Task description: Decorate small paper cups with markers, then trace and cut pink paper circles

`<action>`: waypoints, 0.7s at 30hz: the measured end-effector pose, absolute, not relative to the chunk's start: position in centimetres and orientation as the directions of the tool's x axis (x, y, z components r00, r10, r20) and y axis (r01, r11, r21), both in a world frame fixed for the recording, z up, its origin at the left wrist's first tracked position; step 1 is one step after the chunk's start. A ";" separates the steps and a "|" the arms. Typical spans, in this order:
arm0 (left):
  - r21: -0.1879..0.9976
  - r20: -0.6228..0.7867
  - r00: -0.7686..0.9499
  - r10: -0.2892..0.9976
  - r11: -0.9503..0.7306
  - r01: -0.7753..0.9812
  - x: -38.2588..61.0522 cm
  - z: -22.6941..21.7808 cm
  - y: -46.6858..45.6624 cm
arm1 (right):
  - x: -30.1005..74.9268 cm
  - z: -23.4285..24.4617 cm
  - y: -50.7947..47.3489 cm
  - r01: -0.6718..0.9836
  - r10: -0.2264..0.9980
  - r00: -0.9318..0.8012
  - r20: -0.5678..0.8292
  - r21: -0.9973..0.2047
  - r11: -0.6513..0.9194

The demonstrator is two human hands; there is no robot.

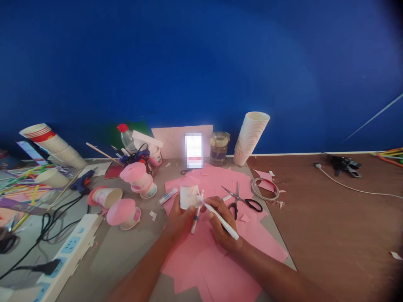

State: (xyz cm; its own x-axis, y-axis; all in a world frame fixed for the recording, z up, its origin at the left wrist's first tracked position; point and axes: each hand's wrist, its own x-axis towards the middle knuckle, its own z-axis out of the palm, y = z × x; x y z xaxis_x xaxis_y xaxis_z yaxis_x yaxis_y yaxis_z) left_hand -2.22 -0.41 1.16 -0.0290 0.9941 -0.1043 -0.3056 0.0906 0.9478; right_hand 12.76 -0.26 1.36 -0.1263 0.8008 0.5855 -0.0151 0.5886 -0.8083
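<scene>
My left hand (181,216) is closed round a white paper cup (189,197), which has a pink paper piece at its top. In my right hand (222,222) is a white marker pen (225,222), its tip at the cup's right side. Faint marks show on the cup's wall. Below the hands, pink paper sheets (201,268) overlap on the table. Another marker (195,219) lies between my hands, and a glue stick (168,196) lies left of the cup. Black-handled scissors (241,198) lie spread apart to the right of my right hand.
Decorated pink cups (122,213) stand at left, near a power strip (69,256) and a glue gun (83,181). Stacked paper cups (252,138), a jar (219,147) and a lit phone (194,150) are at the back. A tape roll (265,188) lies right.
</scene>
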 end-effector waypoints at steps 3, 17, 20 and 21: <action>0.962 -0.083 -0.081 0.993 0.058 -0.265 -2.1 1.7 -0.4 | 12.7 1.2 -0.2 0.006 0.840 -0.048 0.541 -0.841 0.542; 0.940 -0.077 -0.082 0.994 0.045 -0.338 -2.1 1.4 -0.2 | 12.4 0.0 0.0 0.106 0.881 0.010 0.472 -0.877 0.469; 0.940 -0.066 -0.068 0.995 0.039 -0.339 -2.3 1.1 -0.1 | 12.4 -0.1 -0.1 0.120 0.867 -0.047 0.497 -0.858 0.499; 0.941 -0.060 -0.066 0.996 0.034 -0.337 -2.3 1.1 -0.1 | 12.4 -0.2 -0.1 0.124 0.859 -0.066 0.507 -0.851 0.511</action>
